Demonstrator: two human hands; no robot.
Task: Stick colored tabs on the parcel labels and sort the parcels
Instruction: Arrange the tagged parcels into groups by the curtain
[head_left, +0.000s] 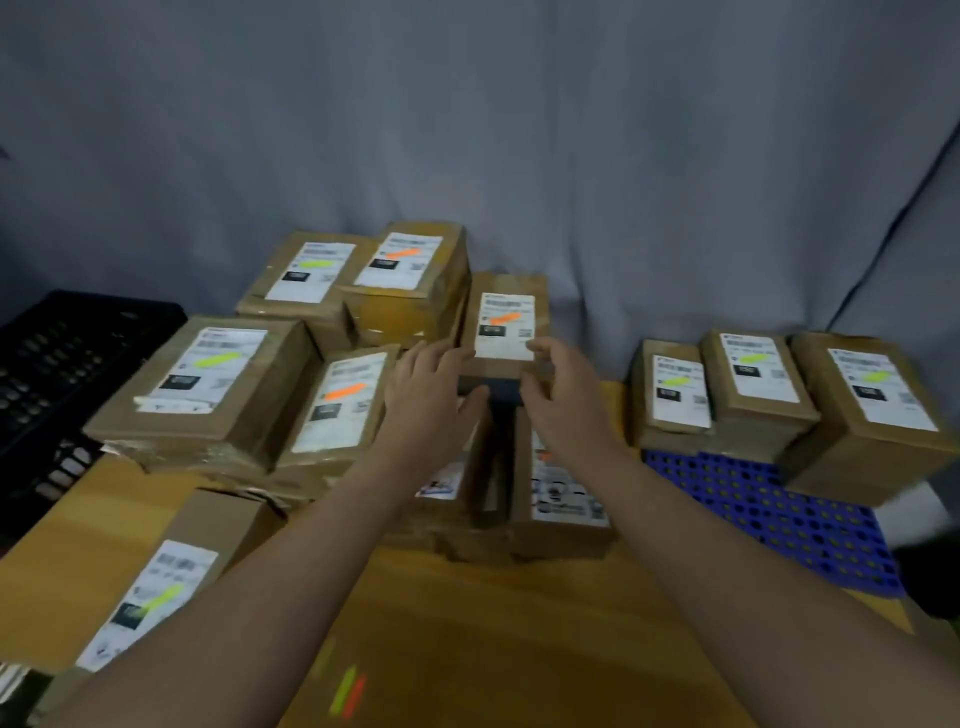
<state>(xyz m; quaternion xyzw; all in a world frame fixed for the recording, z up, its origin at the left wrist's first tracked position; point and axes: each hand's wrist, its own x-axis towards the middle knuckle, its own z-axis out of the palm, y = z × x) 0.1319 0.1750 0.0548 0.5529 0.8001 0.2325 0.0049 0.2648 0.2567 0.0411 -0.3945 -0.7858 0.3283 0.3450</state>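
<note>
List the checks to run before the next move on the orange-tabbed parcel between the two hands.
1. Tab: the brown cardboard parcel carries an orange tab on its white label. Ok.
2. Left hand is at the parcel's left edge. Ok.
3. Right hand is at its right edge, fingers over the label corner. Ok.
4. Firm hold by both hands: cannot tell, blurred.
5. Destination: the blue perforated plastic crate bears green-tabbed parcels; the left pile mixes green and orange. Cannot tell.
6. Spare green and orange tabs lie on the wooden table. Ok.
</note>
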